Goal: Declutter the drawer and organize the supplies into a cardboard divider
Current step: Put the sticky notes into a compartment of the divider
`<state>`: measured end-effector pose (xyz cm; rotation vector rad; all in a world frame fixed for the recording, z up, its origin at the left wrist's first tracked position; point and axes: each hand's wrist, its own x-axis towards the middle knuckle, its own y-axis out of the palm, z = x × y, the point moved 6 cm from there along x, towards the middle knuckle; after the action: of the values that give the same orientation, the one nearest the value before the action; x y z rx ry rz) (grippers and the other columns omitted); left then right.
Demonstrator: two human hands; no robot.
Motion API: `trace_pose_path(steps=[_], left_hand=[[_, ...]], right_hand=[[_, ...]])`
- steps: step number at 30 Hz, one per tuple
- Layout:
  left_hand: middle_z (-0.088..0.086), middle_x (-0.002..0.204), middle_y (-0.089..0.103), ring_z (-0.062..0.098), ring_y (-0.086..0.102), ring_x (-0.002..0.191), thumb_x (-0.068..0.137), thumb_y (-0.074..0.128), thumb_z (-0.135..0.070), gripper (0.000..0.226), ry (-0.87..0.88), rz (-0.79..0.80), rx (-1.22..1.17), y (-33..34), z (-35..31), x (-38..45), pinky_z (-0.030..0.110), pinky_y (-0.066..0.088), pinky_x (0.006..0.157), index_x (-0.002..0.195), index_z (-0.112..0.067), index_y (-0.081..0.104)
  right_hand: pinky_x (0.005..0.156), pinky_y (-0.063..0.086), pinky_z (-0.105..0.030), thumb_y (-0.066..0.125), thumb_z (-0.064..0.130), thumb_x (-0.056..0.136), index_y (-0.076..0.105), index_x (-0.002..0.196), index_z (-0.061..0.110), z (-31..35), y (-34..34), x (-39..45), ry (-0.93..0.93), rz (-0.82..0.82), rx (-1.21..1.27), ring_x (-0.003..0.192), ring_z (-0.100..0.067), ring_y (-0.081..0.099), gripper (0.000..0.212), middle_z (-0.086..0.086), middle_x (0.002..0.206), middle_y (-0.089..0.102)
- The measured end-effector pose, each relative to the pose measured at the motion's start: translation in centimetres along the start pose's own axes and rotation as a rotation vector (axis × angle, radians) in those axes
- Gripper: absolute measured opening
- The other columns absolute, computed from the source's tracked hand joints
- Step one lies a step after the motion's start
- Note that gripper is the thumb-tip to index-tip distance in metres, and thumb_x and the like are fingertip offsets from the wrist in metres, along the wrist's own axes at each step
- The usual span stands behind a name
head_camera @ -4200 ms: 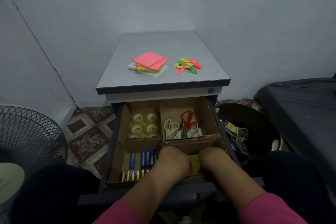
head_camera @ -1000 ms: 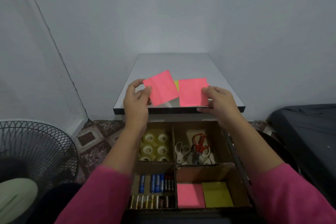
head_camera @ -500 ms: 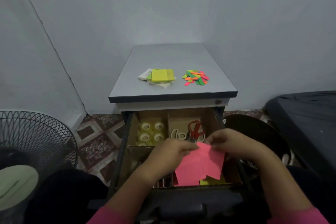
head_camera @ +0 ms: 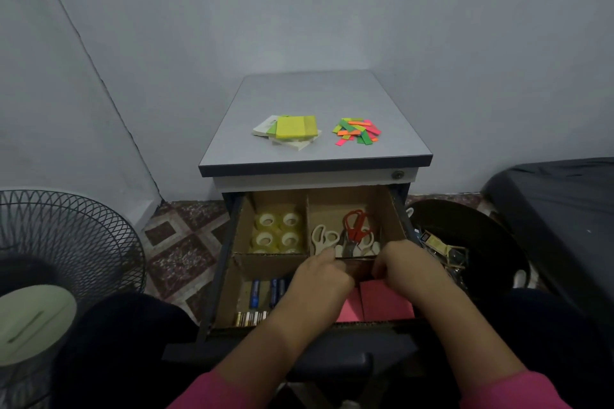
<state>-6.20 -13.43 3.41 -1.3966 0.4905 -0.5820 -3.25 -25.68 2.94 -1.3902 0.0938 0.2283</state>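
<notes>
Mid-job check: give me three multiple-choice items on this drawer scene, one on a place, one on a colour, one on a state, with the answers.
1. Which divider compartment holds the scissors?
A. back right
B. back left
C. front left

2. What colour is the top pad of the sticky-note stack on the cabinet top?
A. pink
B. yellow
C. blue

3. Where are both hands?
A. on the cabinet top
B. in the drawer's front right compartment
C. out of view

Answers:
1 A, they lie right of the tape rolls.
2 B, yellow faces up.
3 B, left hand and right hand reach over the pink notes.
</notes>
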Motion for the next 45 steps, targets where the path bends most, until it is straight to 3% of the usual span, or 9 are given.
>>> trace_pose_path(steps=[4,6,9,14,20,31,35,39,45], left_hand=[[0.007,0.098,0.065,0.026,0.046,0.104,0.084,0.051,-0.001,0.029,0.020,0.057,0.042,0.3,-0.3,-0.2,0.035,0.035,0.082,0.104,-0.011,0.070],[0.008,0.101,0.065,0.027,0.043,0.108,0.087,0.048,-0.004,0.031,0.025,0.124,0.102,0.5,-0.4,-0.2,0.036,0.033,0.086,0.108,-0.013,0.069],[0.004,0.104,0.064,0.026,0.040,0.112,0.093,0.046,-0.015,0.031,0.042,0.190,0.145,1.3,-0.5,-0.3,0.037,0.032,0.087,0.114,-0.022,0.068],[0.003,0.116,0.061,0.027,0.031,0.120,0.097,0.043,-0.024,0.034,0.049,0.329,0.223,2.8,-0.5,0.3,0.040,0.028,0.096,0.125,-0.032,0.061],[0.000,0.123,0.059,0.028,0.024,0.127,0.098,0.046,-0.031,0.032,0.057,0.429,0.223,3.4,-0.4,0.3,0.042,0.022,0.104,0.126,-0.037,0.060],[-0.004,0.115,0.064,0.024,0.027,0.126,0.097,0.048,-0.040,0.032,-0.010,0.423,0.138,3.5,-0.3,0.5,0.042,0.020,0.107,0.111,-0.022,0.071],[-0.003,0.116,0.063,0.024,0.027,0.126,0.098,0.047,-0.039,0.032,-0.018,0.421,0.133,3.2,-0.3,0.6,0.041,0.019,0.107,0.114,-0.022,0.070],[-0.004,0.118,0.062,0.025,0.026,0.126,0.098,0.047,-0.037,0.030,-0.006,0.460,0.161,3.4,-0.3,0.5,0.041,0.019,0.107,0.119,-0.030,0.067],[-0.003,0.119,0.061,0.027,0.025,0.128,0.098,0.048,-0.032,0.029,0.001,0.456,0.189,3.6,-0.3,0.5,0.043,0.018,0.109,0.120,-0.031,0.066]], right_hand=[[0.068,0.054,-0.033,0.053,0.004,0.081,0.071,0.087,0.020,0.2,-0.3,-0.7,0.035,-0.036,-0.038,0.082,-0.023,0.064,0.025,-0.002,0.090,0.065],[0.073,0.052,-0.033,0.053,0.005,0.084,0.067,0.097,0.015,0.5,0.2,-0.9,0.055,-0.002,-0.059,0.090,-0.025,0.064,0.022,-0.006,0.098,0.066],[0.085,0.052,-0.034,0.060,0.010,0.086,0.065,0.109,0.011,0.5,2.6,-0.8,0.107,0.182,-0.103,0.104,-0.025,0.063,0.023,-0.008,0.111,0.064],[0.099,0.047,-0.038,0.052,0.016,0.093,0.059,0.124,0.009,0.6,5.8,0.4,0.099,0.408,-0.100,0.117,-0.026,0.057,0.033,-0.011,0.129,0.059],[0.100,0.045,-0.039,0.051,0.016,0.095,0.058,0.127,0.005,0.5,6.7,0.9,0.092,0.489,-0.109,0.119,-0.029,0.055,0.035,-0.014,0.130,0.058],[0.098,0.043,-0.036,0.049,0.015,0.096,0.057,0.129,0.005,0.7,6.7,0.8,0.073,0.527,-0.117,0.119,-0.028,0.054,0.035,-0.015,0.132,0.056],[0.090,0.043,-0.035,0.050,0.013,0.096,0.056,0.129,0.005,0.8,6.5,0.7,0.051,0.544,-0.137,0.097,-0.021,0.050,0.035,-0.015,0.132,0.056],[0.085,0.040,-0.033,0.050,0.013,0.096,0.056,0.129,0.005,0.9,6.4,0.7,0.036,0.550,-0.152,0.094,-0.019,0.046,0.034,-0.014,0.132,0.056],[0.078,0.034,-0.027,0.049,0.012,0.096,0.057,0.128,0.005,1.2,6.3,0.5,0.011,0.545,-0.119,0.091,-0.018,0.043,0.033,-0.009,0.102,0.053]])
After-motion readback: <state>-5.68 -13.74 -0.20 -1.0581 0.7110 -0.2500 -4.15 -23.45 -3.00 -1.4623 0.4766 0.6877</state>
